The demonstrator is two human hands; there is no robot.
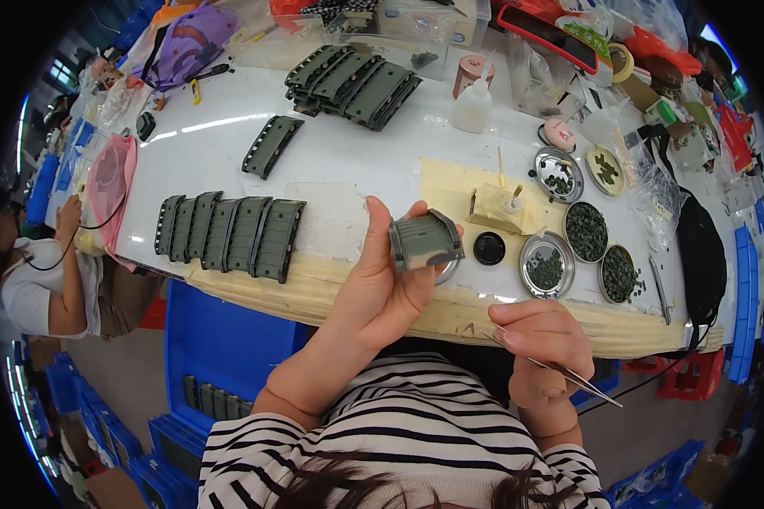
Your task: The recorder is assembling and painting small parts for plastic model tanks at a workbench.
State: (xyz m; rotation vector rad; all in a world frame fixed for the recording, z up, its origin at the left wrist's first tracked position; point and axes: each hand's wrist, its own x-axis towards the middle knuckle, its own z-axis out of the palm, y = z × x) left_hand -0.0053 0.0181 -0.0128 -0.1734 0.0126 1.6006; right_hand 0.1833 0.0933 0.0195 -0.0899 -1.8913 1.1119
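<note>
My left hand [382,284] grips a dark green curved plastic part [427,240], raised above the table's front edge. A tan patch shows along its lower rim. Lower and to the right, my right hand [547,343] is closed on metal tweezers [586,388], whose thin end points toward the left hand, apart from the part. Beyond the right hand stand round tins of small dark green pieces: one silver tin [527,273], another tin [586,231] and a third [618,273]. A small black round lid [489,248] lies beside the held part.
Similar green parts lie in a row [229,236] at left, with one single part [272,147] and a stack [352,85] behind. A yellowish block [505,209], a white squeeze bottle [473,106] and a second pair of tweezers [660,290] are on the table. A co-worker [59,280] sits at far left.
</note>
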